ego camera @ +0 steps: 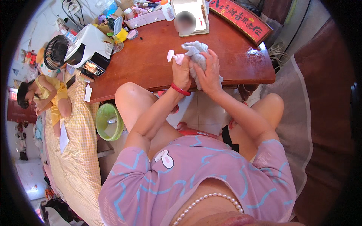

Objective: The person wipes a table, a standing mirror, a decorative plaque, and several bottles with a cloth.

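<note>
My left hand [181, 74], with a red bangle at the wrist, grips a bottle whose pale pink pump head [178, 58] sticks up past the thumb. Most of the bottle's body is hidden behind my fingers and a cloth. A light grey cloth [195, 50] is bunched against the bottle's right side and hangs down below it. From the right, my right hand [209, 70] presses this cloth with spread, bent fingers. Both hands are close together above the front part of a reddish-brown wooden table [147, 59].
A mirror [202, 17], a pink organiser tray [147, 20] and a red framed sign with writing [243, 21] stand along the back. Leftward are a white appliance [87, 42], a fan [56, 52] and a lit phone [94, 67]. A green bin [109, 122] stands below. Another person [48, 96] sits on the bed [76, 158].
</note>
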Demonstrator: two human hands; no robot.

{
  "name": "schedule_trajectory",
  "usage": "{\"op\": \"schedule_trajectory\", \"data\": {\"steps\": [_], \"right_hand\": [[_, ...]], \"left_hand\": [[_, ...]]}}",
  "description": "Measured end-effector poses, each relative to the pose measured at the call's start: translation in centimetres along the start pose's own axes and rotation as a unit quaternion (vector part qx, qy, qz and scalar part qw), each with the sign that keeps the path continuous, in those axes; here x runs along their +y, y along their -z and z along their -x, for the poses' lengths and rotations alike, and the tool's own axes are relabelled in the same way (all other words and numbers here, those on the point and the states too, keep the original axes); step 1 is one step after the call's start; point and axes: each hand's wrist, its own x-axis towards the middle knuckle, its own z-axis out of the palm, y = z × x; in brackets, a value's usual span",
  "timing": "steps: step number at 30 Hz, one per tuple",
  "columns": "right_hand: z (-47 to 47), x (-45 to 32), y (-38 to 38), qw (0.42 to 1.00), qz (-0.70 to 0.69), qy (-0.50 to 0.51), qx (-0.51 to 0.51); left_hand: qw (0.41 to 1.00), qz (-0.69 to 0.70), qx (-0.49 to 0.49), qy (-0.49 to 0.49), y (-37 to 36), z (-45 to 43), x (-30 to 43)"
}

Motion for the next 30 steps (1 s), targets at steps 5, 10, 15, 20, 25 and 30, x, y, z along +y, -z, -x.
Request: {"op": "schedule_trajectory", "data": {"steps": [5, 10, 15, 20, 25, 30], "right_hand": [[-1.6, 4.3, 1.5, 0.816, -0.391, -0.425, -0.032], [-2.6, -0.5, 3.0, 0.574, -0.647, -0.493, -0.092], [-2.2, -1.1, 3.4, 0.559, -0.659, -0.502, -0.044], [-1.2, 0.9, 1.7, 0.714, -0.539, -0.421, 0.154], [0.9, -0.9, 0.2, 0.952, -0.177, -0.192, 0.159], [-0.8, -1.6, 1.6, 0.909, -0.3, -0.273, 0.1]], "left_hand": [[0.994, 0.05, -0.092, 0.042, -1.6, 1.4, 2.3], [0.985, 0.057, -0.162, 0.017, -2.0, 0.0, 4.1], [0.989, 0.015, -0.144, 0.036, -2.0, 0.0, 3.6], [0.98, 0.123, 0.019, 0.153, -1.3, 0.0, -0.1], [0.927, 0.215, 0.057, 0.303, 0.0, 0.2, 0.2], [0.925, 0.22, 0.062, 0.302, -1.5, 1.3, 1.6]]}}
